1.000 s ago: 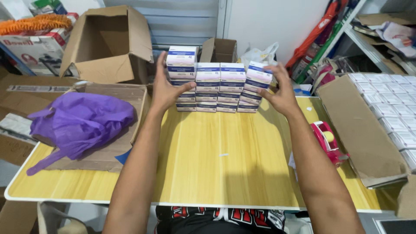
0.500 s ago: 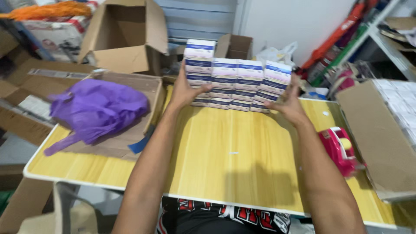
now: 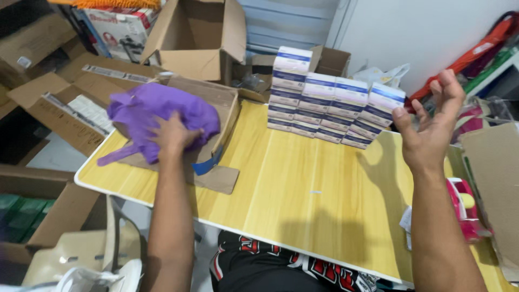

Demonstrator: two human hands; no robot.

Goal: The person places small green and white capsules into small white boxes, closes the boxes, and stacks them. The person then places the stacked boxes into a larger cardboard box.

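The scene is bright and evenly lit from above — soft shadows of both arms fall on the yellow tabletop (image 3: pixel 303 178). No strong glare. The picture is slightly soft from motion, and straight lines bend near the edges — a wide lens.

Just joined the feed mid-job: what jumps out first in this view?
A block of white-and-blue small cartons stacked in rows stands at the far edge of the yellow wood-grain table. At the table's left end, the left hand presses on a crumpled purple plastic bag lying on flattened brown cardboard. The right hand hangs open in the air, right of the stack.
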